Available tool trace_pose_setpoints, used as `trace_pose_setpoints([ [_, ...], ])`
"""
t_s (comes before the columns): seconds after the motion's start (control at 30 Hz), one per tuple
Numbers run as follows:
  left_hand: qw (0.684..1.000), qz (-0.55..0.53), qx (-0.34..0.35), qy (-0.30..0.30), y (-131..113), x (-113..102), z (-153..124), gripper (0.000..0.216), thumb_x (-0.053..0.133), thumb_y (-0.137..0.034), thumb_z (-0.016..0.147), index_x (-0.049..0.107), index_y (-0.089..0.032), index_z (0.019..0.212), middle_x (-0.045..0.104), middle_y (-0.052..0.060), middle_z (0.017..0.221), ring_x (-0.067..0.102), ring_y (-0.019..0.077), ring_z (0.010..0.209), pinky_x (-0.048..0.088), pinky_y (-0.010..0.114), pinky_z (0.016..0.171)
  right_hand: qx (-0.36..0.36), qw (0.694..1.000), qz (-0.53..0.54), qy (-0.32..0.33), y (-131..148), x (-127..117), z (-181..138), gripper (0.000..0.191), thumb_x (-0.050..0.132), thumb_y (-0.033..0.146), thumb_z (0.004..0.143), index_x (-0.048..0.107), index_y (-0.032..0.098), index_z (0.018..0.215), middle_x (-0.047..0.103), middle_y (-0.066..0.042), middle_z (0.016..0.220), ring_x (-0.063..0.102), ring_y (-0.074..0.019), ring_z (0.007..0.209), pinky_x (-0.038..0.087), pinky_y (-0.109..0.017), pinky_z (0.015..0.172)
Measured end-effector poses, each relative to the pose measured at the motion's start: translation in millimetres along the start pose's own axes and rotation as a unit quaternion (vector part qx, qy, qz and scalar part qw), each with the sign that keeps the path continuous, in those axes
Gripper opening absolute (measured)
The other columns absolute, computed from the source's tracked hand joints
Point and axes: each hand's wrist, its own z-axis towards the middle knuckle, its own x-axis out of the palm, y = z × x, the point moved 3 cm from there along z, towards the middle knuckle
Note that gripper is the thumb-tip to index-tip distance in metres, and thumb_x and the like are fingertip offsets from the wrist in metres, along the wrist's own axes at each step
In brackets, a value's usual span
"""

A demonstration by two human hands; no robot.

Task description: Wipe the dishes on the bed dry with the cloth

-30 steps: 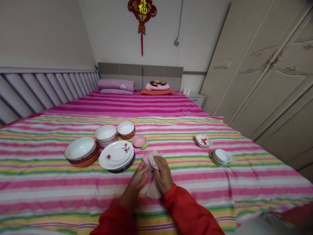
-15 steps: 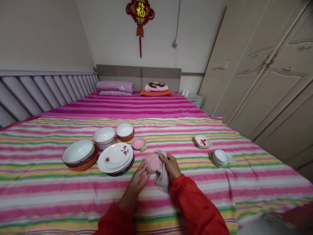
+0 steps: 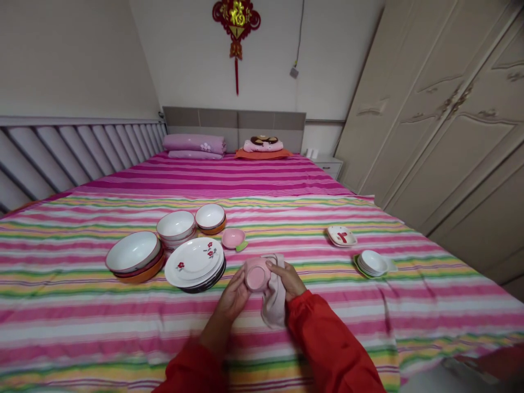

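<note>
A small pink bowl [image 3: 256,277] is held tilted above the bed, its round base turned towards me. My left hand [image 3: 234,295] grips its left side with fingers closed on the edge. On the other side my right hand [image 3: 290,278] is closed on a greyish-pink cloth [image 3: 275,303], which presses against the bowl's right side and hangs down below it. A second pink bowl with a green handle [image 3: 233,239] sits on the striped sheet just beyond my hands. Left of them stands a stack of plates [image 3: 194,262], the top one white with red flowers.
Stacked bowls stand at the left: large ones [image 3: 133,252], medium ones [image 3: 176,225] and small ones [image 3: 210,216]. To the right lie squarish dishes [image 3: 341,236] and a stack of small white and green dishes [image 3: 371,263]. Folded bedding [image 3: 194,144] is by the headboard; a wardrobe [image 3: 442,120] lines the right.
The pink bowl has turned slightly, so its base faces me more fully. The cloth has shifted a little at its right side. Both hands keep their hold.
</note>
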Motion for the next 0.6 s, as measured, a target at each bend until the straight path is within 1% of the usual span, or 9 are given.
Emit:
trace_pose_setpoints([
  [0.07,1.0,0.008,-0.006,-0.002,-0.7,5.8,-1.8,0.057,0.048,-0.015,0.089,0.033,-0.031,0.141,0.058,0.005,0.131,0.058,0.0159,0.111,0.037,0.033,0.101,-0.015,0.999,0.019,-0.027,2.1,2.7,-4.5,0.039,0.085,0.031,0.048,0.07,0.012,0.079,0.067,-0.003,0.064,0.06,-0.0159,0.057,0.047,-0.028,0.056],
  [0.13,1.0,0.018,-0.023,0.01,-0.8,12.3,-4.4,0.055,0.048,-0.023,0.09,0.031,-0.034,0.141,0.052,0.006,0.136,0.053,0.0173,0.117,0.038,0.035,0.101,-0.061,0.996,0.016,-0.069,5.1,6.3,-7.5,0.039,0.083,0.032,0.05,0.068,0.013,0.08,0.067,-0.002,0.066,0.06,-0.0158,0.059,0.048,-0.028,0.058],
  [0.2,0.998,0.03,-0.042,0.034,-0.2,17.3,-6.6,0.054,0.049,-0.031,0.09,0.031,-0.036,0.141,0.048,0.006,0.14,0.051,0.0186,0.12,0.039,0.037,0.1,-0.121,0.987,-0.01,-0.102,5.4,12.5,-10.4,0.037,0.08,0.032,0.055,0.067,0.014,0.084,0.067,-0.002,0.07,0.059,-0.0155,0.062,0.048,-0.028,0.06],
  [0.27,0.997,0.035,-0.048,0.054,0.5,19.2,-7.6,0.055,0.052,-0.036,0.088,0.033,-0.036,0.14,0.049,0.006,0.139,0.052,0.0191,0.119,0.04,0.037,0.099,-0.171,0.978,-0.06,-0.105,0.0,21.9,-14.3,0.032,0.076,0.031,0.059,0.065,0.015,0.084,0.065,0.0,0.07,0.057,-0.0142,0.063,0.047,-0.026,0.06],
  [0.33,0.997,0.032,-0.047,0.049,1.0,17.5,-7.4,0.055,0.053,-0.038,0.087,0.037,-0.031,0.139,0.054,0.008,0.134,0.053,0.0201,0.118,0.04,0.036,0.1,-0.189,0.972,-0.123,-0.071,-11.2,33.5,-19.2,0.023,0.072,0.029,0.063,0.063,0.016,0.078,0.061,0.002,0.065,0.053,-0.0122,0.06,0.045,-0.023,0.057],
  [0.4,0.998,0.029,-0.061,0.02,1.9,13.5,-6.9,0.053,0.053,-0.039,0.087,0.042,-0.024,0.137,0.059,0.009,0.127,0.054,0.022,0.117,0.039,0.036,0.101,-0.203,0.962,-0.181,-0.024,-23.3,43.7,-25.3,0.015,0.069,0.028,0.065,0.063,0.016,0.073,0.058,0.003,0.064,0.05,-0.0113,0.06,0.043,-0.022,0.055],
  [0.47,0.996,0.029,-0.082,-0.01,2.7,9.7,-6.7,0.051,0.051,-0.04,0.088,0.046,-0.02,0.134,0.063,0.01,0.121,0.055,0.0231,0.115,0.039,0.035,0.102,-0.22,0.95,-0.223,0.009,-30.9,49.0,-31.2,0.012,0.067,0.027,0.067,0.064,0.017,0.072,0.058,0.002,0.066,0.05,-0.0118,0.062,0.043,-0.022,0.057],
  [0.53,0.996,0.022,-0.088,-0.016,2.5,8.8,-6.3,0.05,0.049,-0.041,0.089,0.046,-0.018,0.133,0.064,0.01,0.119,0.056,0.0226,0.115,0.038,0.034,0.102,-0.218,0.947,-0.233,0.033,-32.0,48.2,-33.7,0.013,0.067,0.029,0.069,0.064,0.017,0.071,0.059,0.002,0.067,0.051,-0.0126,0.064,0.044,-0.023,0.058],
  [0.6,0.997,0.01,-0.08,0.003,2.0,11.3,-5.4,0.05,0.046,-0.042,0.09,0.045,-0.018,0.134,0.064,0.01,0.12,0.055,0.0216,0.116,0.037,0.034,0.103,-0.176,0.963,-0.198,0.056,-27.5,42.0,-30.9,0.018,0.067,0.034,0.07,0.065,0.016,0.073,0.061,0.001,0.067,0.054,-0.0139,0.064,0.045,-0.024,0.06],
])
